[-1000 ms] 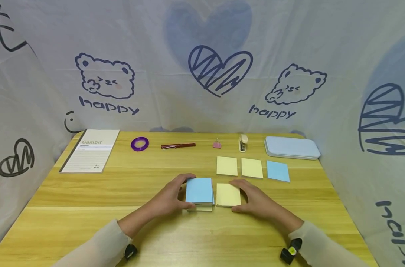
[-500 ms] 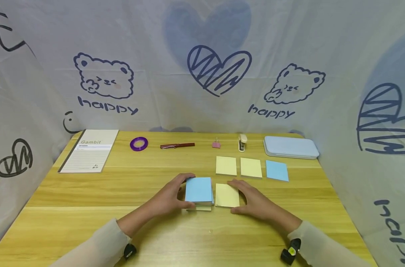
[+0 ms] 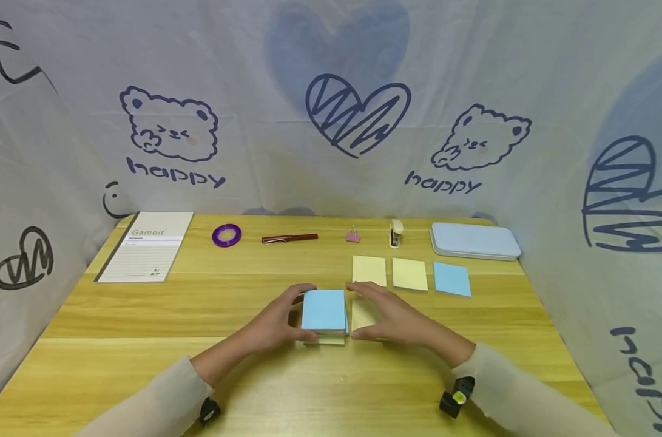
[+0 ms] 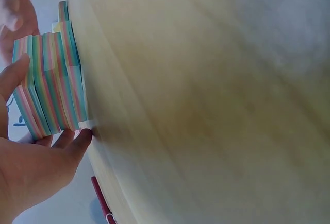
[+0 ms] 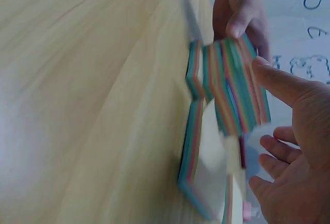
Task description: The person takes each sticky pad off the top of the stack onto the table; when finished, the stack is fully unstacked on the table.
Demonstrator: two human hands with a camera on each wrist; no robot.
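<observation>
A tall stack of sticky note pads [image 3: 323,309] stands mid-table, blue on top. Its sides show coloured stripes in the left wrist view, and its pads sit slightly out of line. My left hand [image 3: 278,321] grips the stack from the left, thumb at the near side and fingers at the far side. Just to the right lies a lower yellow sticky note pad [image 3: 361,312], partly covered by my right hand [image 3: 396,315]. That hand hovers over it with thumb and fingers spread, close to the stack's right side. In the right wrist view, nothing is held between them.
Behind lie two yellow sticky note pads [image 3: 409,274] and a blue one [image 3: 452,279]. Along the back are a notepad [image 3: 145,249], purple tape roll [image 3: 227,235], red pen [image 3: 289,238], pink binder clip [image 3: 353,235], stapler [image 3: 395,233] and pale blue case [image 3: 475,241].
My right hand has let go of the low yellow pad's right side and moved left above it, towards the stack. The left hand keeps its grip on the stack.
</observation>
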